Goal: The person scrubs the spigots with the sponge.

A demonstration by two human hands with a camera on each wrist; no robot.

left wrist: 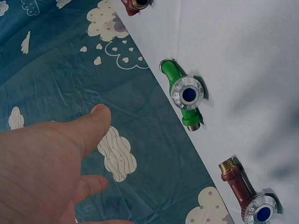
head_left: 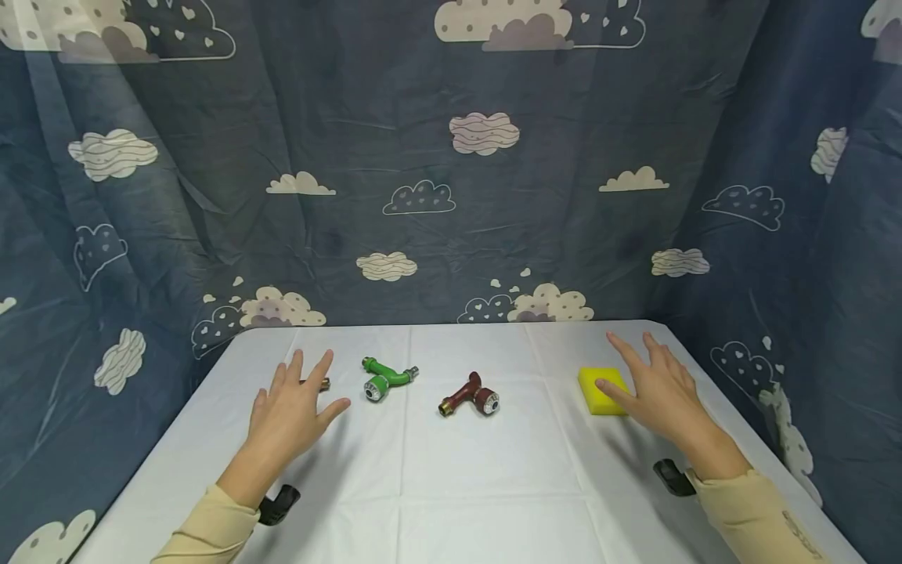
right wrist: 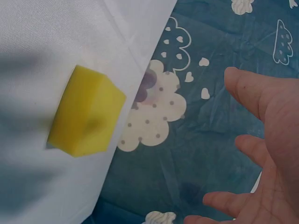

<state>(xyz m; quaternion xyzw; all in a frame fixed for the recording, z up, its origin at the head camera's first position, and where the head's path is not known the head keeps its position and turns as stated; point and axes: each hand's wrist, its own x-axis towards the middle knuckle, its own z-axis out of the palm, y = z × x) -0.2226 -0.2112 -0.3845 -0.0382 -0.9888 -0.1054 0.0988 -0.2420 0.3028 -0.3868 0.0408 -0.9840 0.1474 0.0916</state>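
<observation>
My left hand (head_left: 285, 415) hovers over the left of the table, fingers spread and holding nothing. Behind it, mostly hidden in the head view, lies a dark red tap valve (left wrist: 237, 186) with a brass threaded end and a silver knob. A green tap valve (head_left: 384, 377) rests just right of that hand. Near the table's middle sits another dark red tap valve (head_left: 470, 394). My right hand (head_left: 655, 388), also spread and holding nothing, is over the right side, beside a yellow sponge block (head_left: 597, 392). Its thumb overlaps the block in the head view.
A white cloth covers the table (head_left: 493, 501), with fold creases across it. Dark blue curtains (head_left: 535, 235) printed with clouds stand behind the far edge and along both sides. A black strap mount (head_left: 278, 505) shows at the left wrist and another black mount (head_left: 674, 478) at the right.
</observation>
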